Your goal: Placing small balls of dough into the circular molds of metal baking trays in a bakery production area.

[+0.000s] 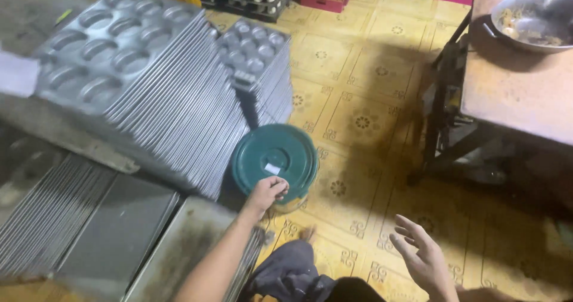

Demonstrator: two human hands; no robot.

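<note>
Green lid (275, 162) on the bucket, left hand (268, 191) on its near edge

Bucket's on the tiled floor (364, 99), tucked right beside the stacked baking trays (143, 81). My left fingers (279, 188) are curled onto the rim of the lid, gripping it I think, can't quite tell how tight. Right hand (425, 255) is free, fingers spread, holding nothing, hanging over the floor. Looks like the lid-grabbing stage; next bit probably wants a firm pinch and straight lift.
</note>
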